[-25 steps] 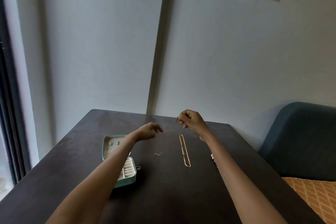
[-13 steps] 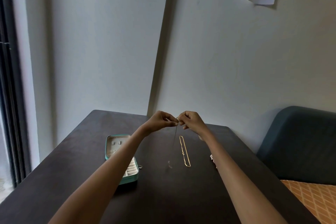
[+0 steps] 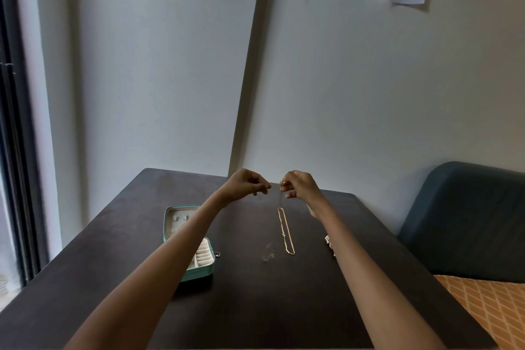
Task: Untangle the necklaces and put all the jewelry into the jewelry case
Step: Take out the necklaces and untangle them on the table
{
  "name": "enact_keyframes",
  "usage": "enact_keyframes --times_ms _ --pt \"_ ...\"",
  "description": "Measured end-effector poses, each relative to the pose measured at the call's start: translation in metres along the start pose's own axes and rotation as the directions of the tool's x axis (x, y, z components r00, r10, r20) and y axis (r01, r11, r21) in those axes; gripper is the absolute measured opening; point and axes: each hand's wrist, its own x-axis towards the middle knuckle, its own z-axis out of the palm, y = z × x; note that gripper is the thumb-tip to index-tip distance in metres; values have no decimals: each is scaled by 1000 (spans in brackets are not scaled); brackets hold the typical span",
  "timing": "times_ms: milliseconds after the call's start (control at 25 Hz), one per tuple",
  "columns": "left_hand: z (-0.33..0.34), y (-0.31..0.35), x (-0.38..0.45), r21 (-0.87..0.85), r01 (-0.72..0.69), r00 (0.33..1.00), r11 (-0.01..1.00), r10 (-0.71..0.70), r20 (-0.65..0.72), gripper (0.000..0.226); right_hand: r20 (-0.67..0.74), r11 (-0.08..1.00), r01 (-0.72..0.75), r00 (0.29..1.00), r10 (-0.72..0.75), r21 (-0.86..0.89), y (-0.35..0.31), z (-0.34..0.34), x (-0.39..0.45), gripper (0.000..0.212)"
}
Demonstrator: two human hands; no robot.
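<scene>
Now both hands are held up above the far half of the dark tabletop (image 3: pixel 284 307), close together but with a gap between them. The right hand (image 3: pixel 298 186) is curled, its fingertips pinched on the top end of a thin chain (image 3: pixel 280 199), which hangs straight down from that pinch; the lower stretch of it is too fine and blurred to be followed. The left hand (image 3: pixel 245 185) is curled as well, finger and thumb pressed together just beside the right hand's grip; whether a strand is actually caught between them cannot be told.

Directly below the right hand, a gold necklace (image 3: pixel 285 231) is laid flat on the tabletop as a long narrow loop, running toward the near edge, clear of both hands. A faint pale smudge (image 3: pixel 268 255) is seen just left of the loop's near end, too blurred to be identified. Near the right forearm, a small pale piece of jewelry (image 3: pixel 328 241) is glimpsed on the tabletop, partly hidden by the arm.

The teal jewelry case (image 3: pixel 170 224) is set open on the left side of the tabletop, well apart from the raised hands, partly covered by the left forearm. Small pale pieces are seen in its far half and ring rolls in its near half.
</scene>
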Motion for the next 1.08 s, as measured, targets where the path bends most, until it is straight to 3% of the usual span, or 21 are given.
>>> enact_keyframes --times_ms 560,840,1080 --pt "24 -4 -5 -59 9 999 998 -7 47 14 48 998 -12 999 9 59 8 3 -8 20" --pt "26 -12 -10 -64 29 998 998 -25 53 9 35 960 -112 994 107 257 26 6 -19 20" --pt "32 -18 -14 -68 49 995 997 -43 84 7 50 842 -188 981 189 505 48 15 -31 15"
